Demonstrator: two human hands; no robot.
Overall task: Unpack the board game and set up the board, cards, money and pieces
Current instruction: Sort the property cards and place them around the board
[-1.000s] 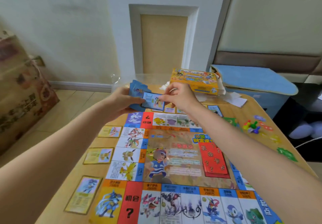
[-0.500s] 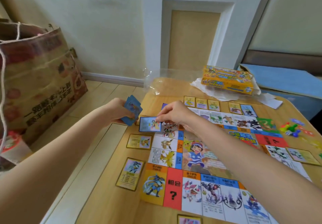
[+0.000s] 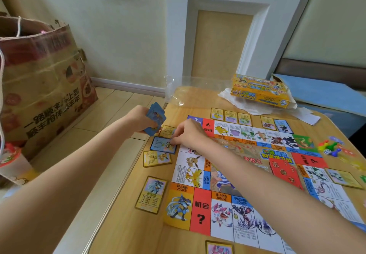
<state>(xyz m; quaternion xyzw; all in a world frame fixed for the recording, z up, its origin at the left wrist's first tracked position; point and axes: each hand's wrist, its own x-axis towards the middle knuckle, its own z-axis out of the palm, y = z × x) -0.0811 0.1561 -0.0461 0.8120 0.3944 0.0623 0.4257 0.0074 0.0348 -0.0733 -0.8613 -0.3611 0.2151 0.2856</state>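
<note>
1. Right hand [image 3: 188,133]: fingers curled down onto the blue card [image 3: 163,144], pinching or pressing its inner edge as the card lies flat on the table [image 3: 126,224], just off the left edge of the board [image 3: 227,174]. Whether the card is already let go cannot be told.
2. Left hand [image 3: 142,120]: clasped around the deck [image 3: 156,118], a fanned stack of blue-backed cards held above the table's left edge, just beyond the board's far-left corner.
3. Left edge of the board: yellow cards [image 3: 157,157] lie in a column beside it, each next to a printed square; one sits above the blue card, one below it, and another [image 3: 151,193] near the board's near-left corner.
4. Far edge of the board: a row of cards [image 3: 230,114] is laid out, touching or just clear of the board. More cards lie off its right and near edges.
5. Board centre: a red stack [image 3: 285,172] rests on the artwork.
6. Right of the board: coloured pawns [image 3: 328,147] and a die stand in a small cluster.
7. Beyond the board's far edge: the box [image 3: 259,90] sits on loose paper, with clear wrap [image 3: 182,89] to its left.
8. Progress, as judged: board unfolded, pieces out, many cards placed. Left to do: deal out the deck in hand. No money can be made out.
</note>
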